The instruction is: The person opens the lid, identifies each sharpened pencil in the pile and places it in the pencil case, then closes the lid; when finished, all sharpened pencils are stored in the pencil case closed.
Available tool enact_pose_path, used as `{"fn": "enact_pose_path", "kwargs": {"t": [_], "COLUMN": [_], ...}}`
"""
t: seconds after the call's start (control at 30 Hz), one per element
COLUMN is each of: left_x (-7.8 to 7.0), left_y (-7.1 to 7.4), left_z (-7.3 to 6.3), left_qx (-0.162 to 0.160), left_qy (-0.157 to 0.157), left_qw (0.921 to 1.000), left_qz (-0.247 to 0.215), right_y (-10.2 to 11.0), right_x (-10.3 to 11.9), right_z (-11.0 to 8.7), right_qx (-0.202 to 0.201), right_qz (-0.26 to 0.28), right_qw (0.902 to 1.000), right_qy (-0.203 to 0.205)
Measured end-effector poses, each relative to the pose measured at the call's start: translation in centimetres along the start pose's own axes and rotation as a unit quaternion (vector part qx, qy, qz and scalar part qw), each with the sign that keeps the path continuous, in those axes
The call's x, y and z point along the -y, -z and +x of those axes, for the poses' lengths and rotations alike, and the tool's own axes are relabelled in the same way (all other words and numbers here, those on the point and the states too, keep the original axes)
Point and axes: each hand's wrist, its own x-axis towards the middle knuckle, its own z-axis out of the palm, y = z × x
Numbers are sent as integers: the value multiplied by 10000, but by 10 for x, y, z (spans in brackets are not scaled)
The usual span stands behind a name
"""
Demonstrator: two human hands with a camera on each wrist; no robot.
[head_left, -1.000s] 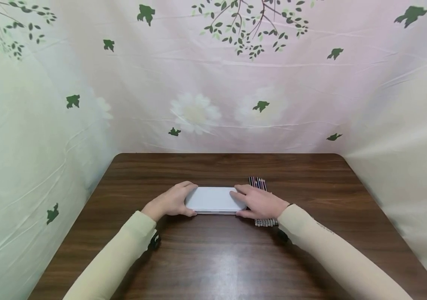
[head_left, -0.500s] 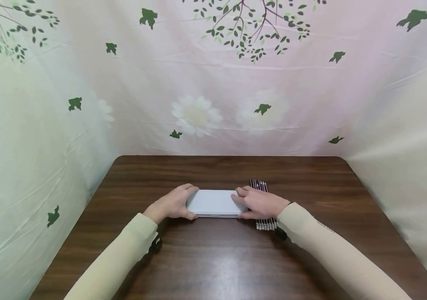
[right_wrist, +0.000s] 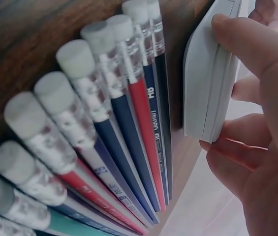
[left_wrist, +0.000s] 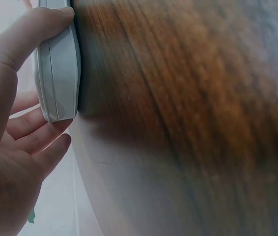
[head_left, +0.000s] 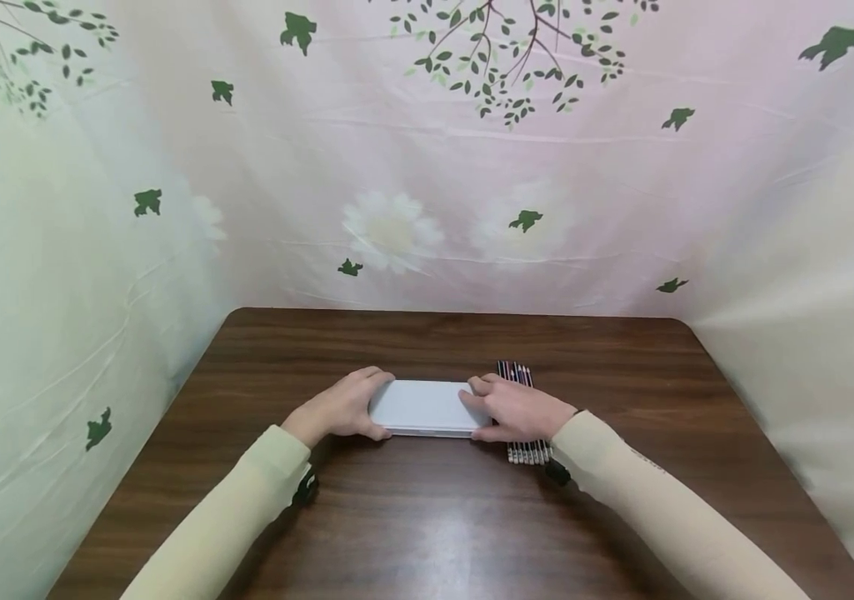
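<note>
A flat white case (head_left: 428,407) with rounded ends and a seam along its side lies lengthwise across the table. My left hand (head_left: 342,406) holds its left end, thumb on the near side and fingers at the far side. In the left wrist view the thumb lies against the seamed side of the case (left_wrist: 60,73). At the other end my right hand (head_left: 522,410) grips the case, one finger over its top. Pencils (right_wrist: 139,98) with white erasers lie in a row right beside the case, partly under the right hand and wrist in the head view.
The dark wood-grain table (head_left: 427,517) has rounded far corners. A pale curtain (head_left: 427,167) printed with leaves, birds and flowers hangs behind it and along both sides. Both forearms, in light sleeves (head_left: 224,517), reach in from the near edge.
</note>
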Motion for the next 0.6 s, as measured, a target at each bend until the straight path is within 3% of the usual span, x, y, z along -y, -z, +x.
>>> {"fn": "enact_pose_path", "kwargs": {"t": [0.2,0.43,0.6], "left_x": [4,5,6], "left_y": [-2,-6,-4], "left_z": [-2,-1,-1], "left_qx": [-28,-133,-199], "left_qy": [15,-247,-249], "left_qw": [9999,9994,9994], "left_qz": [-121,-177,-140], "right_y": [1,1,6], "right_x": [1,-3,-5], "right_z": [2,0,3], "right_qx": [84,140,241], "right_qz": [-5,-89,-84], "right_qw": [10000,9998,9995], "right_qy": [49,89,158]}}
